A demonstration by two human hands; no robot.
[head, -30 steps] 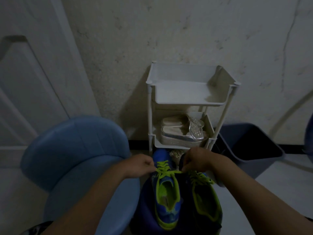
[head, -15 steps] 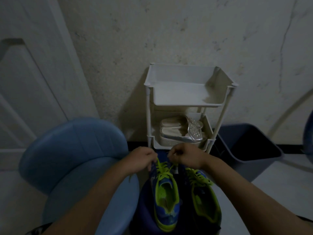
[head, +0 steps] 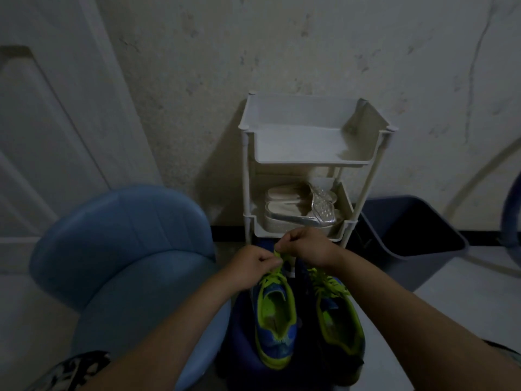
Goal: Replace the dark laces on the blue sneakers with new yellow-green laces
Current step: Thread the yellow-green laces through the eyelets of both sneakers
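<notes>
A dim room has a pale wall with a white rack [head: 298, 158] against it, holding silver shoes [head: 298, 218] (on the lower shelf). A blue chair [head: 127, 249] stands left of it and a dark bin [head: 408, 232] right. On a dark blue stool [head: 239, 334], the left sneaker [head: 275, 328] and right sneaker [head: 338, 320] sit side by side. The left hand [head: 251, 268] and right hand [head: 307, 246], close together, pinch the left sneaker's yellow-green lace [head: 270, 277].
</notes>
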